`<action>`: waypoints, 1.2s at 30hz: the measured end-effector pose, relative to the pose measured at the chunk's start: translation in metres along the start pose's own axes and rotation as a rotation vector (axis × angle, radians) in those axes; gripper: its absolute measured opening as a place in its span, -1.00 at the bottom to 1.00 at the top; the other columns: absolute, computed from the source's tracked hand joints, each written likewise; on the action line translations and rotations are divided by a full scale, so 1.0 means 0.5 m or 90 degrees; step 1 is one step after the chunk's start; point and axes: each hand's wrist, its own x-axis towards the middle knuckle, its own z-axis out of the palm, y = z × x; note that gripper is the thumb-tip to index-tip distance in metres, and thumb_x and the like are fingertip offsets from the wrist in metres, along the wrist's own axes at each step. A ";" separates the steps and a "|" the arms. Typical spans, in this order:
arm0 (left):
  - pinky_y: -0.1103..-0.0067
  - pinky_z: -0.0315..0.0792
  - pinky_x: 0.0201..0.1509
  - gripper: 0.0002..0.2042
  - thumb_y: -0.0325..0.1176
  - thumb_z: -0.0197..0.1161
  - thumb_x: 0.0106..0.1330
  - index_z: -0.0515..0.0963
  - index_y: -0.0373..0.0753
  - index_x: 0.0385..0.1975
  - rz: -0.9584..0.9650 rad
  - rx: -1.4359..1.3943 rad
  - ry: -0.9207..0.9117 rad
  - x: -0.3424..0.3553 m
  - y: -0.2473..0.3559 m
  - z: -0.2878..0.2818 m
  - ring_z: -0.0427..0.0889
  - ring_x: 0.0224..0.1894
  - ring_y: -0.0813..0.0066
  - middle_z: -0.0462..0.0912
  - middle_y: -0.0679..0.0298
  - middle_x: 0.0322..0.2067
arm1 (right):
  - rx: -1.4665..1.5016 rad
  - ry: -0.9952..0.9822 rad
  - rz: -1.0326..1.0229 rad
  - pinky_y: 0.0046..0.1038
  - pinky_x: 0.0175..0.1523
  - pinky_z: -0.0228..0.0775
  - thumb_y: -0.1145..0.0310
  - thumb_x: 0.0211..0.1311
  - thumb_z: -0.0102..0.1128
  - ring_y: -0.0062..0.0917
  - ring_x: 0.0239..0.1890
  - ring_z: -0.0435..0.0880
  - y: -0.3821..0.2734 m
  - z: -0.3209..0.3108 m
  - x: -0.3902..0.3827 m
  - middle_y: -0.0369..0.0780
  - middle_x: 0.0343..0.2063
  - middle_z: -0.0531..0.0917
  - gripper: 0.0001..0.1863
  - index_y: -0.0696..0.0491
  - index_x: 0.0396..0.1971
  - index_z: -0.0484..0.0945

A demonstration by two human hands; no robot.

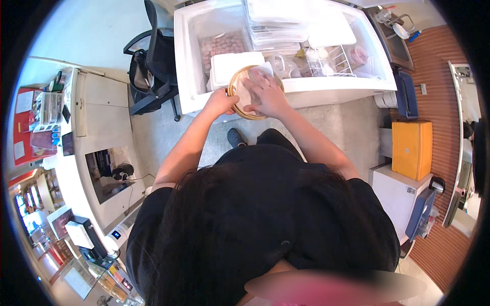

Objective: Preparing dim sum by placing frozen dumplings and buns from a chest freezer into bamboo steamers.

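Note:
My left hand [220, 103] is closed on the near left rim of a round, tan-rimmed basket that looks like a bamboo steamer [247, 116]. My right hand [265, 94] lies over the steamer's inside with fingers stretched and spread. Something pale and translucent, like thin plastic [260, 73], shows by its fingertips; I cannot make out what it is. The steamer is held over the near edge of an opened white chest freezer [326, 92]. Just behind it, inside the freezer, sits a white lidded box [232, 67].
The freezer also holds a bag of round brownish balls [224, 46], stacked white trays [278, 33] and a white wire basket [332, 64]. A black office chair [155, 66] stands left. At right, an orange box [411, 150] rests on a white cabinet [393, 194].

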 end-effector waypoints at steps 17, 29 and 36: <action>0.52 0.71 -0.39 -0.49 -0.27 0.37 0.27 0.50 -0.49 0.12 -0.149 -0.161 0.129 0.015 0.012 -0.065 0.78 -0.47 0.40 0.75 0.04 -0.35 | 0.090 -0.236 -0.166 0.18 0.48 0.16 0.18 0.06 0.53 0.34 0.44 0.12 0.059 0.000 0.184 0.07 0.48 0.15 -0.07 -0.14 0.47 0.27; 0.54 0.73 -0.30 -0.62 -0.29 0.20 0.36 0.52 -0.50 0.00 -0.206 -0.379 0.353 -0.009 -0.073 -0.247 0.78 -0.39 0.39 0.72 0.07 -0.29 | 0.360 0.285 -0.318 -0.31 0.07 0.59 0.55 0.32 0.11 -0.36 0.04 0.69 0.092 -0.009 0.419 -0.19 -0.12 0.71 -0.82 0.09 -0.13 0.63; 0.55 0.68 -0.25 -0.66 -0.31 0.16 0.39 0.53 -0.40 0.04 -0.185 -0.259 0.360 0.007 0.000 -0.396 0.76 -0.35 0.46 0.73 0.14 -0.26 | 0.308 -0.193 0.181 -0.31 0.38 0.39 0.34 0.49 0.04 -0.25 0.26 0.62 0.374 0.301 0.588 -0.04 0.21 0.65 -0.62 0.08 0.20 0.62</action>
